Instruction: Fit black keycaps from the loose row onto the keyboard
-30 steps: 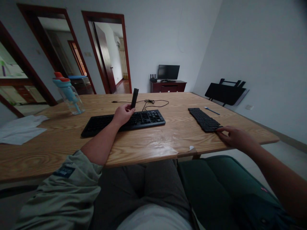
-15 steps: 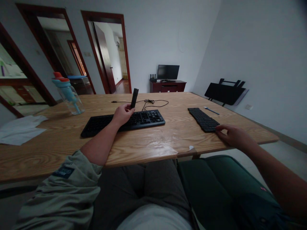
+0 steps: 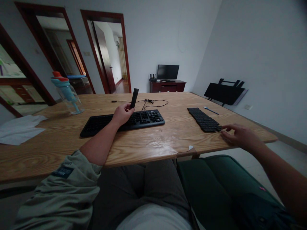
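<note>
My left hand (image 3: 122, 114) is closed on a slim black strip (image 3: 134, 97), which stands up from between thumb and fingers; its exact kind is unclear. Under that hand and forearm, a black keyboard (image 3: 148, 118) lies on the wooden table, its middle partly hidden. At the right, several black keycaps (image 3: 203, 119) lie side by side in a keyboard-shaped block. Just beyond the block's near right end is my right hand (image 3: 236, 134), thumb and fingers slightly apart with nothing visible between them. A small black piece (image 3: 219, 128) sticks out of the block beside the fingertips.
A blue brush-like tool (image 3: 211, 110) lies behind the keycaps. The keyboard's black cable (image 3: 150, 101) is bundled farther back. White tissues (image 3: 21, 129) and a clear bottle with a blue and red lid (image 3: 69, 95) occupy the left of the wooden table (image 3: 144, 147).
My right hand has shifted slightly right, away from the keycap block, exposing a small piece at its end. My left hand keeps the black strip in place.
</note>
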`<act>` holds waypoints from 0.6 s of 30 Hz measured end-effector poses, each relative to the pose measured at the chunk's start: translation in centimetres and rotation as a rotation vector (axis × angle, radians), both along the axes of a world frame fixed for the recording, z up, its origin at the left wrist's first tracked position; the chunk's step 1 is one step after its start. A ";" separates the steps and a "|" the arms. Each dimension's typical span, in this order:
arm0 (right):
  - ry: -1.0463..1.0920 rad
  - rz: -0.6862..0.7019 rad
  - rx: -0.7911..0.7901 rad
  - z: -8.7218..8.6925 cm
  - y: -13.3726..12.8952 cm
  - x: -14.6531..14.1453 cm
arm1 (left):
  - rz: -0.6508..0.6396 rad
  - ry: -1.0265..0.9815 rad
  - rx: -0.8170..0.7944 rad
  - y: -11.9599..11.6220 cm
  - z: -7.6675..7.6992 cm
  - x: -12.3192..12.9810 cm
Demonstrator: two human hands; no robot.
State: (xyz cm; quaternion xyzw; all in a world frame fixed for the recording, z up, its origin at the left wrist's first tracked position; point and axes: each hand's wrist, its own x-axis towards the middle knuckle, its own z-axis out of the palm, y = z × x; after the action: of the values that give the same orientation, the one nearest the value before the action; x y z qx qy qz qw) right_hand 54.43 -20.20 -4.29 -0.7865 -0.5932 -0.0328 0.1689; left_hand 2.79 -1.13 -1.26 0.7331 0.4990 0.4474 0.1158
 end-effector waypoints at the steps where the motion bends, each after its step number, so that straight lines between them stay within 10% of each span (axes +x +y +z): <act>1: -0.006 0.004 -0.009 -0.1 0.0 0.0 | 0.000 0.003 0.002 0.0 0.0 0.0; 18: -0.183 -0.051 -0.047 -2.3 1.8 1.9 | 0.004 -0.001 -0.016 -0.3 0.2 0.2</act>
State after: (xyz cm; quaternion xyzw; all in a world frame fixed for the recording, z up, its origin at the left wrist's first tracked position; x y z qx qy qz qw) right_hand 56.33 -18.38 -6.59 -0.7988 -0.5865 -0.0947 0.0945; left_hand 2.98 -1.45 -1.05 0.7309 0.5041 0.4439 0.1210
